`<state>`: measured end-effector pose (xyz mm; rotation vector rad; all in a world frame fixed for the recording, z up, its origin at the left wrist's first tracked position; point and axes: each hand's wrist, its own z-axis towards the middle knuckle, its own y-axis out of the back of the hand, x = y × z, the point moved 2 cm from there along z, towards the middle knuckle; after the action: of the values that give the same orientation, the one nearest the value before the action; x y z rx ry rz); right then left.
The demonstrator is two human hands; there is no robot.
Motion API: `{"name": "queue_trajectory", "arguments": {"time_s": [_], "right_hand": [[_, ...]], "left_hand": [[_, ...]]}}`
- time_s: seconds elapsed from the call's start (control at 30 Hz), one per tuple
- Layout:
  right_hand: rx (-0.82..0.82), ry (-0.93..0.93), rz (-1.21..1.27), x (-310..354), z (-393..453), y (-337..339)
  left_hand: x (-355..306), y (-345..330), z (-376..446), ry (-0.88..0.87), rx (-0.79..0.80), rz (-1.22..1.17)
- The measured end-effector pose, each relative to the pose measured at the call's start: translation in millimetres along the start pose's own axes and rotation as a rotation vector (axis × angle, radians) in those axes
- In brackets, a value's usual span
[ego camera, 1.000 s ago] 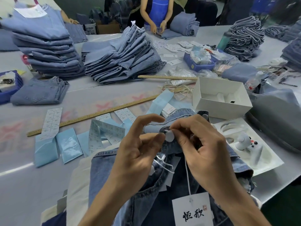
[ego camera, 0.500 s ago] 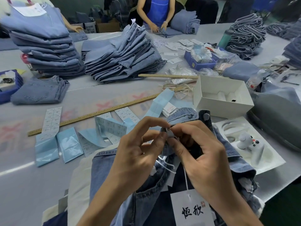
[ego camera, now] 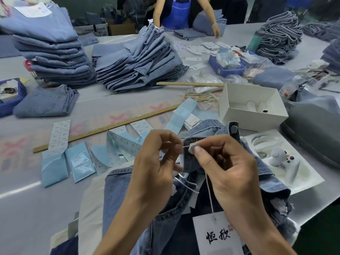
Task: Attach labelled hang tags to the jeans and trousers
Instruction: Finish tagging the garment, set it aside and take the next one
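Observation:
A pair of blue jeans [ego camera: 128, 196] lies at the table's near edge with its waistband lifted. My right hand [ego camera: 230, 173] pinches a small white tag fastener [ego camera: 191, 148] at the waistband. My left hand [ego camera: 156, 166] pinches the thin white string [ego camera: 185, 146] that runs into the fastener. From there the string hangs down to a white hang tag [ego camera: 219, 234] with black characters, lying on the jeans. Sheets of printed labels [ego camera: 59, 134] and light blue sleeves [ego camera: 79, 161] lie to the left.
A long wooden ruler [ego camera: 106, 128] crosses the table. Stacks of folded jeans [ego camera: 136, 57] stand behind it. An open white box [ego camera: 252, 105], a tray with a white controller [ego camera: 279, 157] and a grey case [ego camera: 312, 133] sit to the right. Another person [ego camera: 176, 13] works across the table.
My left hand has slid a little to the left, drawing the string out of the fastener. My right hand keeps its pinch on the fastener at the waistband.

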<state>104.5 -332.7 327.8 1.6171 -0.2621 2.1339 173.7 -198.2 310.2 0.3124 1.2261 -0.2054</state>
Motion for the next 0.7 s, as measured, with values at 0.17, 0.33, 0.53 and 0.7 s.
{"name": "queue_trajectory", "arguments": {"time_s": [0.17, 0.33, 0.53, 0.7], "right_hand": [[-0.022, -0.114, 0.161, -4.9, 6.2, -0.2], [-0.032, -0.114, 0.091, -7.7, 7.5, 1.1], [-0.060, -0.118, 0.104, -7.9, 12.3, 6.3], [-0.047, -0.077, -0.013, -10.2, 13.0, 7.1]], "left_hand": [[-2.6, -4.3, -20.1, -0.080, -0.093, 0.179], [-6.0, -16.2, -39.2, -0.152, -0.112, 0.305], [2.2, -6.6, -42.1, -0.104, -0.100, 0.335], [9.5, -8.9, -55.8, 0.009, 0.016, 0.338]]}}
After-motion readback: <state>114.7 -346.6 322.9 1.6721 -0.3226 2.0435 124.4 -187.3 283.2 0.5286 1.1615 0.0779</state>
